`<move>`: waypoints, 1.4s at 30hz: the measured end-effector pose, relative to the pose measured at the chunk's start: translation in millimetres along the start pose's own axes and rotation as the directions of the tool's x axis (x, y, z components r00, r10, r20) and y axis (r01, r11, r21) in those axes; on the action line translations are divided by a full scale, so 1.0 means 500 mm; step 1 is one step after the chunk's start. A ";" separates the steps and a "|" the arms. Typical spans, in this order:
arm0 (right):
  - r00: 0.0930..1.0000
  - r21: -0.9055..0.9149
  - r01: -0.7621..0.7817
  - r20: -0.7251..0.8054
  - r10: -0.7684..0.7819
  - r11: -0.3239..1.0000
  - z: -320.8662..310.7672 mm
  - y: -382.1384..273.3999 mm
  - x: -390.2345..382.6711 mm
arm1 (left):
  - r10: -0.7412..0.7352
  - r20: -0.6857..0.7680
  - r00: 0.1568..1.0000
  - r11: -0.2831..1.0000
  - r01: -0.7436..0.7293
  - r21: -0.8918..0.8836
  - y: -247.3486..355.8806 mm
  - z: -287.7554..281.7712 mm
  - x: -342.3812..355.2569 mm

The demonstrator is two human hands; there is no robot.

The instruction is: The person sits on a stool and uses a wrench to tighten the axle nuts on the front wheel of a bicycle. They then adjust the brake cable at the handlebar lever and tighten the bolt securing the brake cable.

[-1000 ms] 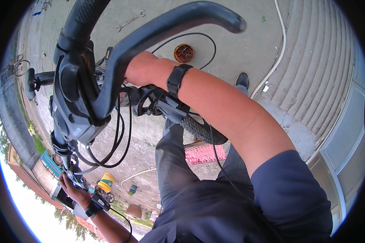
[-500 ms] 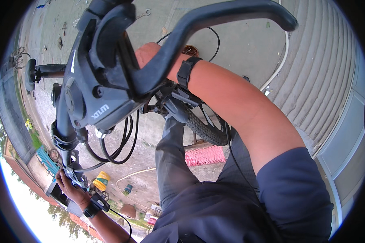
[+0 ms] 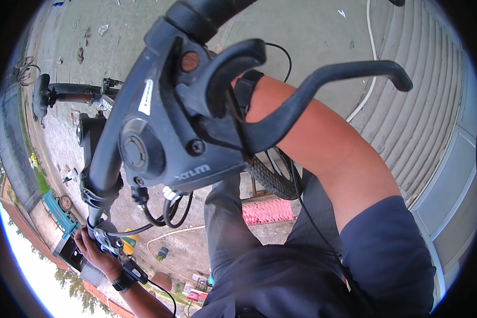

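Observation:
Close in front of me, a black brake lever [image 3: 328, 79] and its shifter housing [image 3: 191, 143] stand out from the bicycle handlebar [image 3: 108, 159]. My left hand [image 3: 98, 257] is at the handlebar's other end, its fingers curled against the bar beside a second, silver-and-black lever clamp [image 3: 107, 238]. My right forearm [image 3: 323, 130] reaches away behind the brake lever, a black strap [image 3: 246, 87] round its wrist. The lever and housing hide my right hand, so its fingers and whatever they touch cannot be made out. Black cables [image 3: 167, 214] loop below the housing.
The knobbly front tyre [image 3: 270, 183] is between my legs, near a pink textured mat [image 3: 267, 211]. The saddle [image 3: 41, 95] shows at far left. Ridged steps [image 3: 408, 106] rise on the right beside a pale hose [image 3: 373, 53]. A yellow container [image 3: 128, 243] is at lower left.
The handlebar with its lever and housing has swung right and nearer in view, now covering my right hand, which showed partly before. My left hand has shifted slightly lower, still at the bar.

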State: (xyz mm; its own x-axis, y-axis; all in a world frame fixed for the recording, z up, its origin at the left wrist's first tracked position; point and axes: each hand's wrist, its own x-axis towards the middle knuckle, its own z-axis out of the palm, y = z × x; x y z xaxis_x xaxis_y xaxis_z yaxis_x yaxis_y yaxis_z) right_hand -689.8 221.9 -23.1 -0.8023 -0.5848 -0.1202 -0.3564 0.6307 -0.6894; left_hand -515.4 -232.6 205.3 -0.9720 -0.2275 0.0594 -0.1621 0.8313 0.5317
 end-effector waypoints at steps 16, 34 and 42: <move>0.980 0.120 0.090 0.163 -0.109 0.989 0.072 0.080 0.007 | -0.039 -0.067 0.997 0.989 0.029 -0.148 0.086 0.061 -0.026; 0.985 0.369 0.122 -0.162 -0.065 0.922 0.135 0.097 0.018 | 0.132 0.095 0.987 0.971 -0.148 0.190 0.105 0.050 -0.048; 0.974 0.431 0.190 -0.192 -0.116 0.882 0.111 0.090 0.006 | -0.097 0.049 0.994 0.966 0.106 -0.236 0.095 0.047 -0.045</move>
State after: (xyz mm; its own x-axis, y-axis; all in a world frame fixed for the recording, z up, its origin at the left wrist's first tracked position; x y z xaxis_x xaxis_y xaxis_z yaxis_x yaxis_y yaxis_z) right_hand -681.6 220.4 -94.0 -0.8327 -0.5446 0.1001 -0.2602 0.2253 -0.9389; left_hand -505.1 -176.2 209.3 -0.9588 -0.2820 -0.0339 -0.2194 0.6594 0.7191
